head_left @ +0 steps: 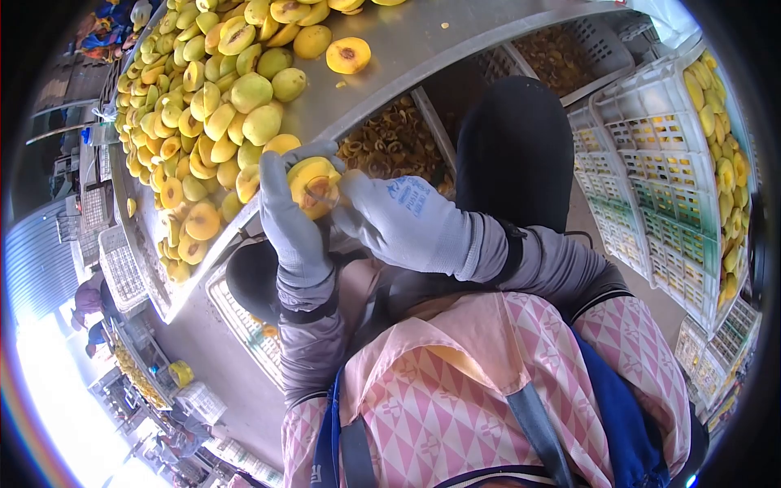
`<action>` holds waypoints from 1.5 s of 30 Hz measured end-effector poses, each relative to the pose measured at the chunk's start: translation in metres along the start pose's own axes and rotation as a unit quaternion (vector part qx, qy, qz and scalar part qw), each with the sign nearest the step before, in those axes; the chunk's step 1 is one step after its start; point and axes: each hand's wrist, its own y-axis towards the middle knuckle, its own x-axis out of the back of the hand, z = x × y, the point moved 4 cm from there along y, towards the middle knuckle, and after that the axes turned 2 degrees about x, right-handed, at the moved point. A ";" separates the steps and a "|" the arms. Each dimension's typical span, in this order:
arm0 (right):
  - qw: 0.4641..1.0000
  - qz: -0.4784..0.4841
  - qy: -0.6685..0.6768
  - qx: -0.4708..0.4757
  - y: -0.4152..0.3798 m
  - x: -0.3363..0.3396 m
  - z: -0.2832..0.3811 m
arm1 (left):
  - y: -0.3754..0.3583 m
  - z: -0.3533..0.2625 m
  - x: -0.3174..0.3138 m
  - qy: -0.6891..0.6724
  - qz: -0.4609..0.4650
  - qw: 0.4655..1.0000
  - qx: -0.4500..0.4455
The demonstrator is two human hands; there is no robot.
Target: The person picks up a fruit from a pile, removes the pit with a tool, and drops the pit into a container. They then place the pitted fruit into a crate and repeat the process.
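A halved yellow peach (312, 185) sits in my left hand (286, 224), its cut face turned up and showing a brownish-red centre. Grey-gloved fingers wrap around its far side. My right hand (411, 226), in a matching glove with blue print on the back, is closed right at the cut face. Something thin seems to reach from its fingers into the peach's centre, but I cannot make out what it is. Just beyond both hands, a large heap of yellow-green peach halves (252, 93) lies on the metal table (399, 49).
Below the table edge stands a crate of brown peach scraps (390, 142), with another scrap-filled crate (561, 61) farther right. Tall white plastic crates (651, 154) full of yellow halves stand on the right. A low crate (236, 313) is by my knee. Other people work at the far left.
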 end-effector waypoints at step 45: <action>0.984 0.130 -0.080 -0.092 -0.019 0.008 -0.016 | -0.058 0.000 0.217 0.529 -0.174 0.825 -0.095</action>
